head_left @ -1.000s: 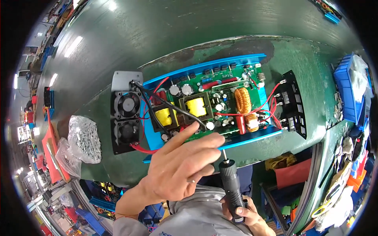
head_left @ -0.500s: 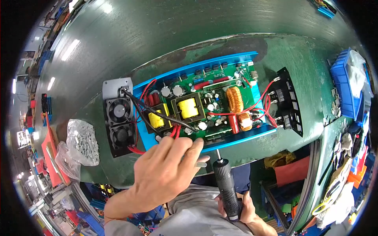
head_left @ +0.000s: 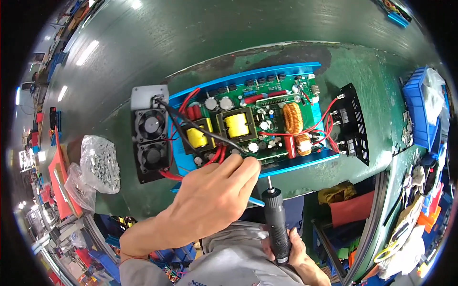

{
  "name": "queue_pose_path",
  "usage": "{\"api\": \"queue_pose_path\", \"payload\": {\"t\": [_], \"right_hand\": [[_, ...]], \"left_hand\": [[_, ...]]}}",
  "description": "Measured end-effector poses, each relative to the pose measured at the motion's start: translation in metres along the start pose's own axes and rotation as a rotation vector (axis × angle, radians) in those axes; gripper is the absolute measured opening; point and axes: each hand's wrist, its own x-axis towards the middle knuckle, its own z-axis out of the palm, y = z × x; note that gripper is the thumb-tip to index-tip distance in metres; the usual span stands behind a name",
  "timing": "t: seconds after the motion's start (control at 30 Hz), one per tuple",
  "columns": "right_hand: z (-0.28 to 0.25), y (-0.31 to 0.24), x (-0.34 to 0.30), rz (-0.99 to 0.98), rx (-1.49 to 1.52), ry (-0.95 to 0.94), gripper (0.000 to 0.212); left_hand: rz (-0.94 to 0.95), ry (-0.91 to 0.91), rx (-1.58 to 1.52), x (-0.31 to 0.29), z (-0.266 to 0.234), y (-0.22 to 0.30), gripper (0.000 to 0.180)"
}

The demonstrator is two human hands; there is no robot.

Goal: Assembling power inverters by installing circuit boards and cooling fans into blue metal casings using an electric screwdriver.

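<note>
A blue metal housing [head_left: 305, 164] lies in front of me with a green circuit board [head_left: 248, 95] inside, carrying two yellow transformers and copper coils. My left hand [head_left: 214, 195] reaches over its near edge, fingers pinched together by the red and black wires; what they hold is hidden. A narrow bluish strip [head_left: 256, 201] juts out below this hand; I cannot tell what it is. My right hand [head_left: 298, 250] is wrapped round a black power screwdriver [head_left: 275, 219], its bit pointing up close to the housing's near wall.
A grey-and-black panel with two fans [head_left: 151, 124] stands at the housing's left end. A black slotted end panel [head_left: 353, 124] lies to the right, joined by red wires. Clear bags of small parts [head_left: 100, 164] lie left on the green table. A blue bin [head_left: 417, 109] stands right.
The housing with its panels appears slightly farther right in view. My left hand has moved right along the near edge, still pinched. The screwdriver has shifted slightly right.
</note>
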Motion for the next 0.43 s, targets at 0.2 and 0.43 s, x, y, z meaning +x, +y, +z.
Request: {"api": "queue_pose_path", "payload": {"t": [0.2, 0.43], "right_hand": [[-0.024, -0.004, -0.010, -0.202, -0.478, 0.256, 0.087], [-0.034, 0.021, -0.007, -0.189, -0.342, 0.441, 0.088]], "left_hand": [[-0.165, 0.303, -0.038, -0.025, -0.010, 0.002, 0.029], [-0.940, 0.590, 0.014, -0.141, -0.010, -0.014, 0.011]]}}
